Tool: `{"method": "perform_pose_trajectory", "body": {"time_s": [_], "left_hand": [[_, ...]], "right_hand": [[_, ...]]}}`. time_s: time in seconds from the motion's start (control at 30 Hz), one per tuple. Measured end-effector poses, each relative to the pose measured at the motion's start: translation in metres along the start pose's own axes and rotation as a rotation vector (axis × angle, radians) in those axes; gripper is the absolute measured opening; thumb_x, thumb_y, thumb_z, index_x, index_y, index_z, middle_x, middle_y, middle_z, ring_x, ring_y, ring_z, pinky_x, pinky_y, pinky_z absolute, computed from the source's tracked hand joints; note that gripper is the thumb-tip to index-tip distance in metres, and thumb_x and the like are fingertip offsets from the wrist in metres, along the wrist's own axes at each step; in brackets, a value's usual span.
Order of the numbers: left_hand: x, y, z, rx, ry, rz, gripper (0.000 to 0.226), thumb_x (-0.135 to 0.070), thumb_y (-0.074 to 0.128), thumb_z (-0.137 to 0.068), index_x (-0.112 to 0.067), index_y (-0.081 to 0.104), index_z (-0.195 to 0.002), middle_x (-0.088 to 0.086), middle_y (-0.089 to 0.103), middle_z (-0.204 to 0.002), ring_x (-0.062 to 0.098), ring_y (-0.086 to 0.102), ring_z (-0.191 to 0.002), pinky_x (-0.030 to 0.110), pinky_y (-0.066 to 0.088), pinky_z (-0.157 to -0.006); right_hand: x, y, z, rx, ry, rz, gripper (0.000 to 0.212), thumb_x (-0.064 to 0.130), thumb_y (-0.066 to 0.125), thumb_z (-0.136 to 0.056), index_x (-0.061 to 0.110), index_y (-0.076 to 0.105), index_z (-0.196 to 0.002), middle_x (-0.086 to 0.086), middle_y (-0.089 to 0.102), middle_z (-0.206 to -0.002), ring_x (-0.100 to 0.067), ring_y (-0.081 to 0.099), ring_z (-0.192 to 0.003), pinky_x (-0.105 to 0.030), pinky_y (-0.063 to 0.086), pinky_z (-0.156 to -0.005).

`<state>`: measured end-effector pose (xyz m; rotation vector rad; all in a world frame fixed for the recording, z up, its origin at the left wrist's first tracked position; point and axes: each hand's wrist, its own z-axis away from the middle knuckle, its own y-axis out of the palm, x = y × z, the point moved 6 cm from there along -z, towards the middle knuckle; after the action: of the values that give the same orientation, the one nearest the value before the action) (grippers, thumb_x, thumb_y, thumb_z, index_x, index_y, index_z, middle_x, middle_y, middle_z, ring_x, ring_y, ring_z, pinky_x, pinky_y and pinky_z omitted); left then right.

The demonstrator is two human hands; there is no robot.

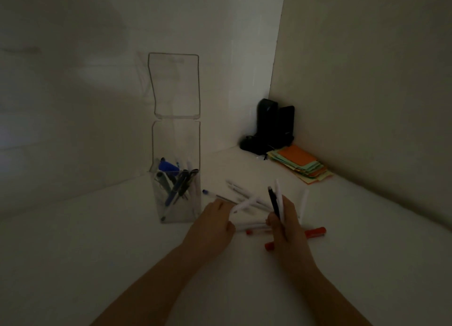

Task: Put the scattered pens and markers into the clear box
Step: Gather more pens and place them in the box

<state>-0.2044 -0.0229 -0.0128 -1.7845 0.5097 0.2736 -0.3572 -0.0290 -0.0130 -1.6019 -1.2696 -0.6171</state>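
Setting: dim white surface (97, 240) running into a corner of white walls; all places below are given from the clear box.
Clear box: tall clear box (176, 193) standing upright on the surface, its hinged lid (175, 86) swung up and standing above the rim.
Box contents: a bundle of blue and dark pens and markers (175, 181) leaning inside the lower part, tips down.
Black device: black upright object (267, 127) in the wall corner, well to the right of the box and farther back; what it is cannot be told.
Paper stack: orange, green and yellow paper notes (303, 165) lying just in front of the black object, well right of the box.
Left hand: left hand (212, 224) just right of the box base, palm down, its grip narrow around one white pen (244, 205) that angles up to the right.
Right hand: right hand (285, 228) farther right of the box, its grip closed around a black pen (274, 201) and a white pen (279, 198), both standing nearly upright.
Loose white pens: several white pens (238, 187) scattered on the surface right of the box, between and behind the hands.
Blue-capped pen: clear pen with blue cap (208, 192) lying just beside the box's right wall.
Red markers: red marker (316, 232) lying past the right hand; a smaller red-tipped pen (254, 231) between the hands.
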Motion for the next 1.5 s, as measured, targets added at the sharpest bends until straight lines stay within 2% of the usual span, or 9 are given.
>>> {"method": "perform_pose_trajectory", "body": {"time_s": [0.1, 0.23, 0.43, 0.6, 0.73, 0.83, 1.03, 1.2, 1.5], "left_hand": [[-0.002, 0.015, -0.011, 0.208, -0.017, -0.138, 0.045, -0.034, 0.048, -0.088, -0.014, 0.040, -0.127, 0.010, 0.048, -0.126, 0.024, 0.040, -0.115, 0.033, 0.038, -0.091], [0.001, 0.021, -0.013, 0.297, -0.030, -0.173, 0.048, -0.047, 0.048, -0.085, -0.012, 0.045, -0.117, 0.011, 0.051, -0.121, 0.026, 0.045, -0.111, 0.031, 0.039, -0.081], [0.004, 0.012, 0.001, 0.363, -0.030, -0.230, 0.030, -0.026, 0.040, -0.092, -0.003, 0.043, -0.110, 0.020, 0.052, -0.118, 0.032, 0.053, -0.102, 0.039, 0.042, -0.083], [0.012, -0.022, 0.026, 0.191, -0.032, 0.202, 0.013, -0.032, 0.037, -0.093, -0.020, 0.038, -0.095, 0.001, 0.052, -0.084, 0.015, 0.044, -0.071, 0.022, 0.033, -0.057], [0.019, -0.085, 0.033, -0.091, -0.040, 0.645, 0.014, -0.035, 0.042, -0.091, -0.030, 0.053, -0.098, 0.002, 0.056, -0.083, 0.014, 0.052, -0.072, 0.025, 0.046, -0.071], [0.019, -0.145, 0.026, -0.334, 0.050, 0.863, 0.012, -0.020, 0.043, -0.091, -0.019, 0.055, -0.092, 0.002, 0.054, -0.074, 0.006, 0.050, -0.063, 0.013, 0.045, -0.062], [0.037, -0.189, -0.008, -0.413, 0.069, 0.951, 0.018, -0.011, 0.041, -0.091, -0.024, 0.053, -0.089, -0.008, 0.064, -0.081, 0.000, 0.066, -0.081, 0.015, 0.054, -0.072], [0.047, -0.176, -0.027, -0.427, 0.015, 0.731, 0.009, -0.014, 0.042, -0.092, -0.017, 0.050, -0.094, 0.000, 0.064, -0.090, 0.004, 0.061, -0.082, 0.016, 0.049, -0.070], [0.053, -0.160, -0.030, -0.384, 0.006, 0.847, 0.037, 0.001, 0.046, -0.088, -0.019, 0.035, -0.116, -0.001, 0.057, -0.084, 0.011, 0.056, -0.074, 0.006, 0.050, -0.059]], "right_hand": [[-0.007, -0.004, -0.002, -0.038, 0.114, -0.072, 0.034, 0.016, 0.040, -0.094, 0.050, 0.044, -0.100, 0.001, 0.060, -0.085, -0.012, 0.059, -0.058, -0.027, 0.055, -0.043], [-0.013, -0.006, -0.003, -0.093, 0.175, -0.126, 0.023, 0.015, 0.041, -0.094, 0.035, 0.047, -0.086, -0.003, 0.050, -0.072, -0.005, 0.054, -0.047, -0.022, 0.051, -0.037], [-0.014, -0.008, -0.005, -0.108, 0.179, -0.089, 0.022, 0.017, 0.039, -0.094, 0.036, 0.047, -0.087, -0.004, 0.046, -0.069, -0.018, 0.047, -0.058, -0.046, 0.057, -0.053], [-0.002, -0.004, -0.004, -0.096, 0.144, -0.074, 0.022, 0.018, 0.038, -0.094, 0.027, 0.045, -0.075, -0.006, 0.053, -0.070, -0.010, 0.046, -0.047, -0.036, 0.053, -0.046], [0.029, 0.001, -0.017, -0.132, 0.063, -0.109, 0.012, 0.037, 0.035, -0.086, 0.040, 0.046, -0.082, -0.014, 0.049, -0.075, -0.008, 0.044, -0.047, -0.017, 0.040, -0.044], [0.061, 0.014, -0.040, -0.055, -0.022, -0.167, 0.033, 0.040, 0.034, -0.081, 0.012, 0.045, -0.097, -0.002, 0.048, -0.078, -0.003, 0.048, -0.058, -0.005, 0.039, -0.051], [0.148, 0.050, -0.083, 0.067, -0.185, -0.298, 0.010, 0.025, 0.040, -0.092, 0.025, 0.047, -0.084, 0.001, 0.051, -0.071, 0.004, 0.052, -0.056, -0.011, 0.045, -0.051], [0.160, 0.085, -0.105, 0.103, -0.151, -0.238, 0.010, 0.024, 0.045, -0.092, 0.028, 0.050, -0.083, 0.006, 0.056, -0.075, -0.006, 0.056, -0.070, -0.024, 0.051, -0.067], [0.144, 0.102, -0.109, 0.191, -0.092, 0.111, 0.022, 0.023, 0.053, -0.088, 0.013, 0.053, -0.108, 0.003, 0.056, -0.093, -0.009, 0.053, -0.083, -0.005, 0.035, -0.061]]}}
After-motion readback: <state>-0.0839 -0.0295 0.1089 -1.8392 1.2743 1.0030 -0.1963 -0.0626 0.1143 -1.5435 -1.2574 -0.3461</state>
